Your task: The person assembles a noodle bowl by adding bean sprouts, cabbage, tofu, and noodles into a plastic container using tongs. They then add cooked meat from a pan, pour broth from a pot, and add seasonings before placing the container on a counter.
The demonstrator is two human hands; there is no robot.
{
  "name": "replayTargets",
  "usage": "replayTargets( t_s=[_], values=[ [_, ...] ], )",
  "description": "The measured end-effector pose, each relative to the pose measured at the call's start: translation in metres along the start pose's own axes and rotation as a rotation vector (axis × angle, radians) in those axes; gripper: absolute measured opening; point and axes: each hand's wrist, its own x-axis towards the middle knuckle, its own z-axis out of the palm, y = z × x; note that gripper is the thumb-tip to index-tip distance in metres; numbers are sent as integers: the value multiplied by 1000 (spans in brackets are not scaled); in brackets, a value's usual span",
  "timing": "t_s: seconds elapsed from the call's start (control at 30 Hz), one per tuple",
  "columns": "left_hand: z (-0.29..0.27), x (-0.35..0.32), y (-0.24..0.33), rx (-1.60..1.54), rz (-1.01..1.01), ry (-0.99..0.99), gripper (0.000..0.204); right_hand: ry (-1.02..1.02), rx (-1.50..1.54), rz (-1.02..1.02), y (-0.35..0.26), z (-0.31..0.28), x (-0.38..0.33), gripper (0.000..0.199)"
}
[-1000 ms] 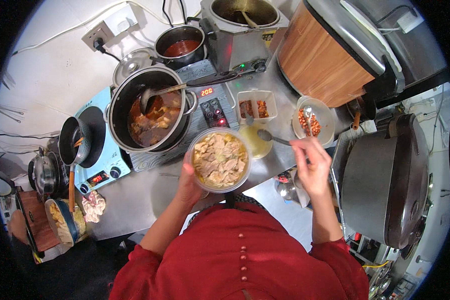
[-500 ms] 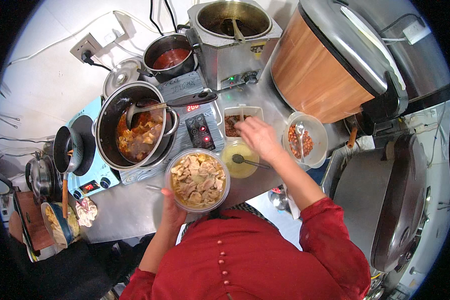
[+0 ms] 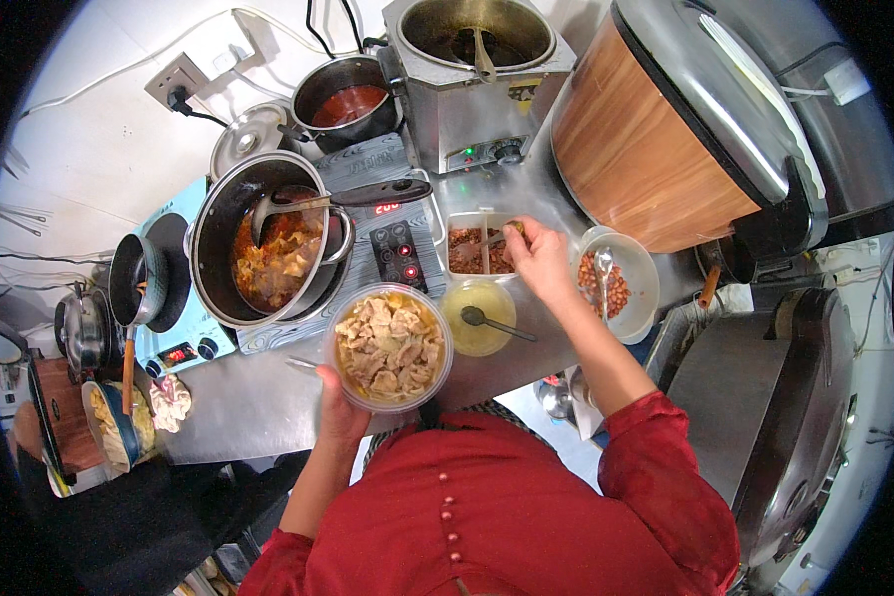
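My left hand (image 3: 342,405) grips the near left side of a round clear plastic tub (image 3: 391,406) full of sliced meat (image 3: 388,343). The fingers under the tub are hidden. Over a small white divided container (image 3: 478,277) of dark red-brown flakes, my right hand (image 3: 543,264) pinches the handle of a spoon (image 3: 495,237). The spoon's far end reaches into the flakes. Just nearer stands a round tub of pale yellow seasoning (image 3: 484,340) with a black spoon (image 3: 475,316) lying in it. To the right, a white bowl (image 3: 643,316) holds peanuts (image 3: 618,290) and a metal spoon.
A large pot (image 3: 202,260) of red stew with a ladle (image 3: 382,193) stands on an induction cooker (image 3: 394,256) at left. Behind are a smaller pot (image 3: 313,97) of red liquid and a steel warmer (image 3: 462,106). A wood-patterned cooker (image 3: 656,139) stands at far right.
My right hand has shifted slightly right, bringing the pinched spoon and more of the divided container into sight. My left hand still holds the tub of meat, now slightly higher in the picture.
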Motion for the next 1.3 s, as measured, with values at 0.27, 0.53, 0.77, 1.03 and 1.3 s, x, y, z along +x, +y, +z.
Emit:
replayTargets(
  t_s=[0.27, 0.53, 0.77, 1.03, 1.3],
  values=[
    [-5, 7, -13, -31, -41, -19, 104, -11, 475, 298, -25, -39, 0, 21],
    [18, 32, -18, -65, -9, -72, 104, -113, 578, 192, -87, -55, -47, 20],
    [31, 41, -16, -59, 0, -72, 104, -154, 375, -46, -98, -47, -70, 19],
    [29, 42, -17, -58, 32, -101, 105, -6, 712, 256, -70, -56, -48, 21],
    [9, 26, -14, -34, -29, -11, 104, 250, -214, -379, -33, -54, -40, 10]
  ],
)
